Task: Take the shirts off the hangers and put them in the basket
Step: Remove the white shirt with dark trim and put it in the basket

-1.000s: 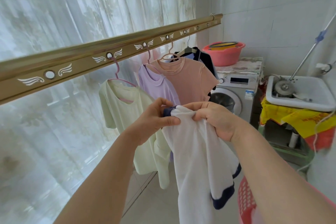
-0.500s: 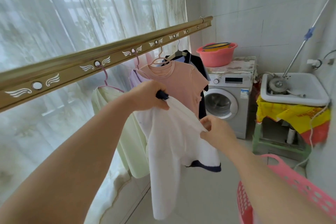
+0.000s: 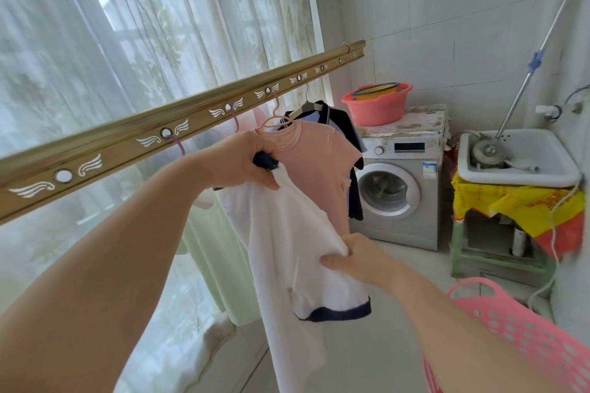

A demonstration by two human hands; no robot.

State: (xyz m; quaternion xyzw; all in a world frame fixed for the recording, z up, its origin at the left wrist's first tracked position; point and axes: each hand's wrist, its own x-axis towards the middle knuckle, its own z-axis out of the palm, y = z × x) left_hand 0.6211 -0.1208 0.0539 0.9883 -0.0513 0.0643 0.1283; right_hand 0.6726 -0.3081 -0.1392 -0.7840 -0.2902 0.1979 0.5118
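Rail (image 3: 191, 124) runs from the left foreground to the far wall, curtain (image 3: 159, 25) behind it, hanging shirts (image 3: 319, 163) beneath. Held shirt (image 3: 287, 249) hangs before them. Washing machine (image 3: 399, 195) stands beyond, tub (image 3: 376, 108) on top, sink (image 3: 517, 166) to its right; basket (image 3: 510, 329) at near right.

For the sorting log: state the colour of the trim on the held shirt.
Dark navy trim on a white shirt, best seen in the head view.

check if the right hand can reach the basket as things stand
Probably yes: the basket sits low, just right of the right hand, nothing between. But that hand grips the white shirt, as does the left hand, so the shirt would come along.
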